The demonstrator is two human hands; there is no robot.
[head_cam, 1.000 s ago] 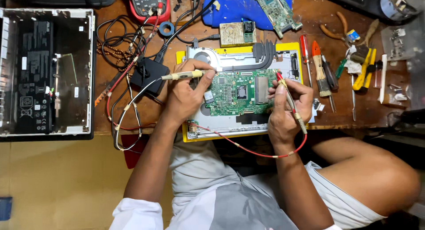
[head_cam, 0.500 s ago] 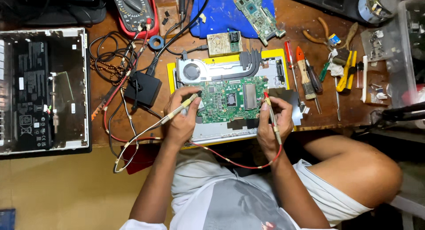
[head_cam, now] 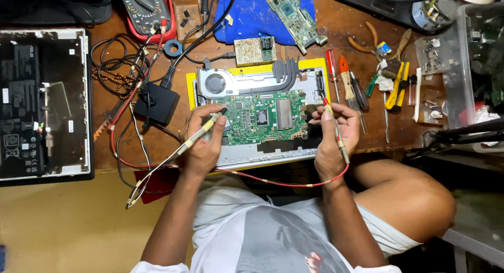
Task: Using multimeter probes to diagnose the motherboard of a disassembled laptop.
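Observation:
A green laptop motherboard lies on a yellow mat on the wooden bench, with a fan and heat pipe above it. My left hand grips a yellow probe whose tip touches the board's left edge. My right hand holds a red-tipped probe by the board's right edge. Red and black leads run from both probes up to a multimeter at the top.
An opened laptop base lies at the left. A black power adapter, tangled cables, a blue cloth with a second circuit board, screwdrivers and pliers, and a clear plastic box at the right crowd the bench.
The view has shifted, so the bench sits lower in frame. My left hand has turned the yellow probe from lying flat to slanting down-left, tip on the board. The right hand stays at the right edge.

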